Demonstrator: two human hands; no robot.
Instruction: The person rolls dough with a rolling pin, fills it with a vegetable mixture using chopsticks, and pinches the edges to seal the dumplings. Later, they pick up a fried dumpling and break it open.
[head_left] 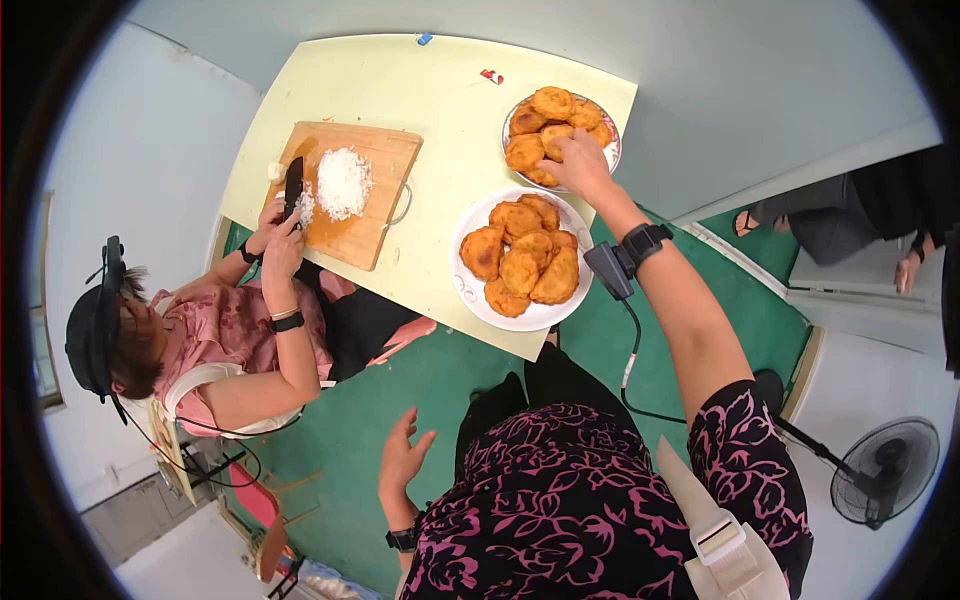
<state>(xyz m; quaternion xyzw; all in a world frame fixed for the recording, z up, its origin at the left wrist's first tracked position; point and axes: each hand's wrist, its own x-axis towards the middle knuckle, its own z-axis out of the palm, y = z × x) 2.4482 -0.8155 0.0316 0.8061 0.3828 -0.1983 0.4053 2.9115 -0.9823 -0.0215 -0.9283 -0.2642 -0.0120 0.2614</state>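
Observation:
My right hand (580,163) reaches over the far plate (614,160) of fried golden cakes, its fingertips at a cake (556,140); whether they grip it is hard to make out. Nearer to me, a white plate (470,285) bears several more browned cakes (520,270). My left hand (402,455) hangs low beside my body, over the green floor, with its fingers apart and nothing in it.
At the left, a seated co-worker holds a black knife (293,185) on a wooden board (385,160) beside chopped white food (344,183). A fan (885,470) stands at the lower right. Another person is at the right edge. A cable hangs from my right wrist device.

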